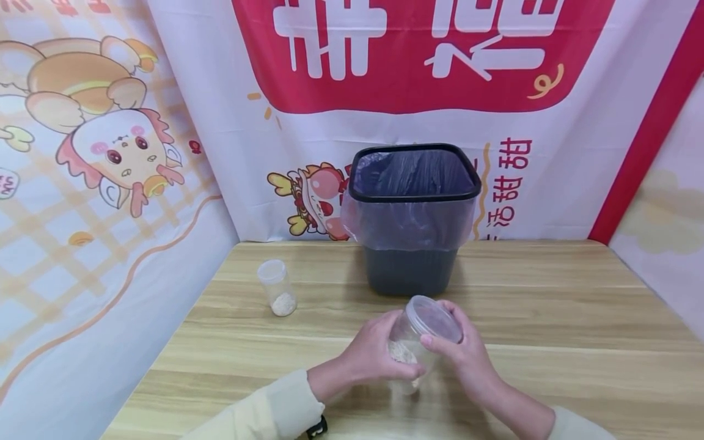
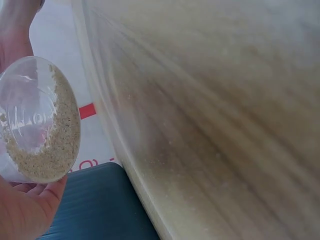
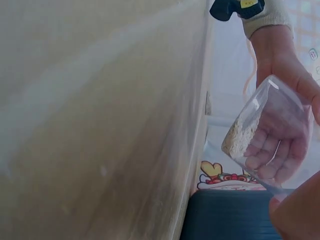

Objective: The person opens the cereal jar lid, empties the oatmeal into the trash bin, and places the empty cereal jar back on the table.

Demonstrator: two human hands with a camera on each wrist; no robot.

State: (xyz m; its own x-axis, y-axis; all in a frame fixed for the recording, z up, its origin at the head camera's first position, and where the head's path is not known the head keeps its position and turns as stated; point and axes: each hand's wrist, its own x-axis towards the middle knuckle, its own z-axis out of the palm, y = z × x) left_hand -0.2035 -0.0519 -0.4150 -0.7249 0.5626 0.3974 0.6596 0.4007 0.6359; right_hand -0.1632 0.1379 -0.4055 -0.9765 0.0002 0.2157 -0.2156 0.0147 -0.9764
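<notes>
Above the near half of the wooden table (image 1: 561, 342), you hold a clear jar (image 1: 404, 342) between both hands, raised off the surface and tilted, its mouth leaning up toward your right and its base pointing down to the left. Left hand (image 1: 376, 351): fingers and thumb curled around the jar's body, gripping it from the left side. Right hand (image 1: 470, 360): thumb and fingers gripping the translucent lid (image 1: 440, 324) at its edge; the lid covers the mouth, though you cannot tell how tightly it sits. Contents: pale grains (image 2: 57, 145), slumped to one side of the base, as your left wrist view shows from below.

Beyond the jar stands a dark bin (image 1: 409, 272), upright on the table, well apart from the small container. A thin translucent liner (image 1: 412, 223) folds over its rim and hangs partway down the outside. Left of the bin, a small clear container (image 1: 275, 284) stands upright, away from your hands, with whitish grains (image 1: 283, 304) at its bottom. Behind the bin hangs a printed cloth (image 1: 396, 131), red and white. Pale sleeves (image 1: 275, 406) cover your forearms.
</notes>
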